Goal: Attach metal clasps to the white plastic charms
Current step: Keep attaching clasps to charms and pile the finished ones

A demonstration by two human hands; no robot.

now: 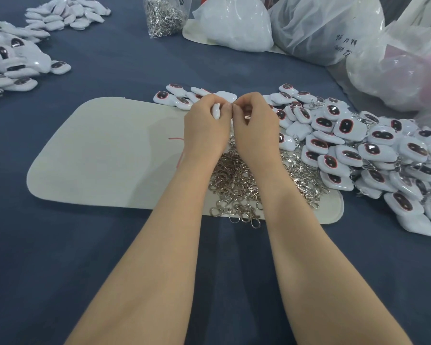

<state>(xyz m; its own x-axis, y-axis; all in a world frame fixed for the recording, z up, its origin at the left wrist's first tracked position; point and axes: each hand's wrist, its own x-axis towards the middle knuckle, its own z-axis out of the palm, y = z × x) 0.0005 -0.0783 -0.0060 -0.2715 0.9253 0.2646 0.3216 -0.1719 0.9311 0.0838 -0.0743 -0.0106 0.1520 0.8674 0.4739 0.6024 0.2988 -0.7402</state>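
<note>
loose silver clasps [239,185] heap on the near right part of the grey mat [105,158], partly hidden under both forearms. over the mat's far edge the left hand [207,125] clamps curled fingers on a glossy white charm [215,111], seen edge-on. the right hand [255,125] pinches a small metal piece [246,117], only a glint showing. more charms [358,145], with dark red-rimmed ovals, pile right of the mat.

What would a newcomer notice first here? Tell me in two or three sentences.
At the centre the left hand grips a white charm, and the right hand pinches what looks like a clasp beside it. Under the wrists lies a shiny pile of clasps on a grey mat. To the right spreads a big heap of charms with dark faces.
</note>
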